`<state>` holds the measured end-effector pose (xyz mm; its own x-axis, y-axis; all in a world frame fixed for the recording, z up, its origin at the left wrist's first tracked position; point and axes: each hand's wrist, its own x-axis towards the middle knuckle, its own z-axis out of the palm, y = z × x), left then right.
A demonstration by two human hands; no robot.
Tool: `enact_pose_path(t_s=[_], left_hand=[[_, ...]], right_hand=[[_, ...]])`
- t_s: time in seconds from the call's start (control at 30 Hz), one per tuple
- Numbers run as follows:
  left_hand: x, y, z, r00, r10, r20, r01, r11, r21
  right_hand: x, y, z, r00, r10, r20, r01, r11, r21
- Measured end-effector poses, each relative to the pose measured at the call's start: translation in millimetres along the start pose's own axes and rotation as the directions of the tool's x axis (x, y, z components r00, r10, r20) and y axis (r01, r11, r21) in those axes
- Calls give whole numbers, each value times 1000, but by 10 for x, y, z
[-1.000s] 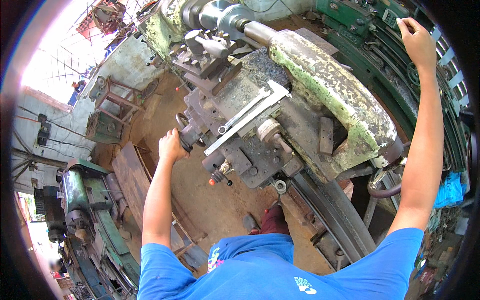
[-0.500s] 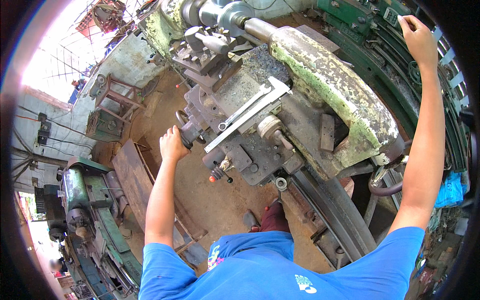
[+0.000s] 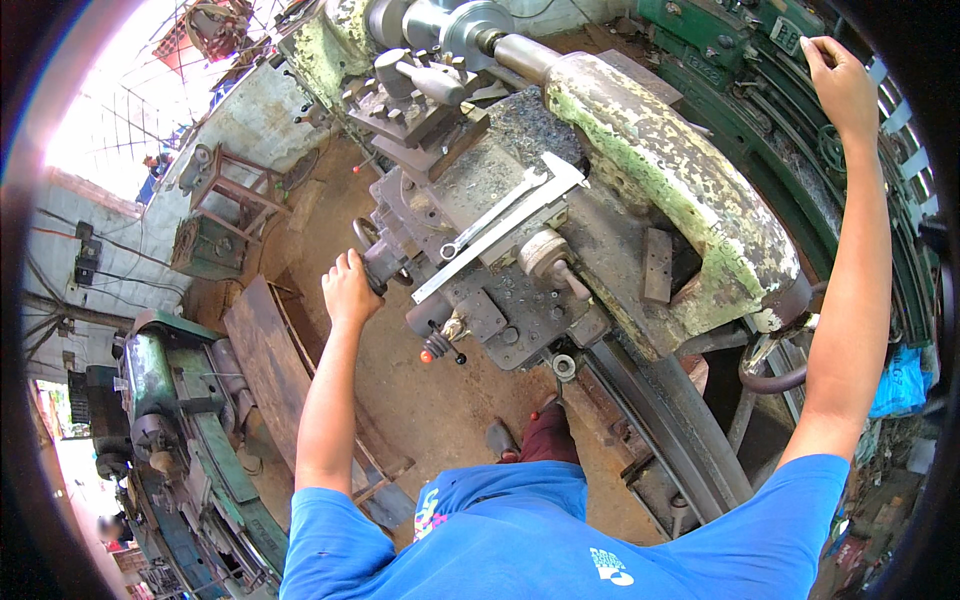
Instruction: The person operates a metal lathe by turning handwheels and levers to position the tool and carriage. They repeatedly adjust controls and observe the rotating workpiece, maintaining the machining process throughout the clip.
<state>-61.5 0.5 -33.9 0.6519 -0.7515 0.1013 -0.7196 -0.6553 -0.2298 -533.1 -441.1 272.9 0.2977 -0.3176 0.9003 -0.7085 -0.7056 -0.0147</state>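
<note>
My left hand [image 3: 349,290] is closed round the end of a dark crank handle [image 3: 376,272] on the near left side of a lathe carriage [image 3: 490,325]. Out at the far right, my right hand [image 3: 840,85] is raised, its thumb and fingers drawn together; anything between them is too small to make out. A steel vernier caliper [image 3: 500,235] lies slantwise across the carriage top. Beside it lies a combination wrench [image 3: 492,215]. The tool post [image 3: 410,105], with its lever, stands beyond them, close to a shiny round metal workpiece [image 3: 470,28].
The worn green-and-white tailstock [image 3: 670,170] fills the right of the lathe, with a handwheel [image 3: 775,375] at its end. Lathe bed rails [image 3: 660,430] run toward me. A green machine [image 3: 720,70] stands behind. Another lathe [image 3: 190,420] and a brown board [image 3: 280,335] are at left.
The view has shifted very slightly. My left hand keeps its place on the crank handle, and my right hand stays raised in nearly the same spot.
</note>
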Motion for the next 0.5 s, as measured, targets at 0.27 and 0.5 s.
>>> enact_pose_path(t_s=[0.27, 0.5], left_hand=[[-38, -15, 109, 997, 16, -69, -14, 1000, 22], [-34, 92, -277, 993, -114, -45, 104, 978, -179]], right_hand=[[8, 540, 207, 963, 100, 248, -53, 981, -187], [31, 598, 243, 949, 142, 280, -77, 970, -231]])
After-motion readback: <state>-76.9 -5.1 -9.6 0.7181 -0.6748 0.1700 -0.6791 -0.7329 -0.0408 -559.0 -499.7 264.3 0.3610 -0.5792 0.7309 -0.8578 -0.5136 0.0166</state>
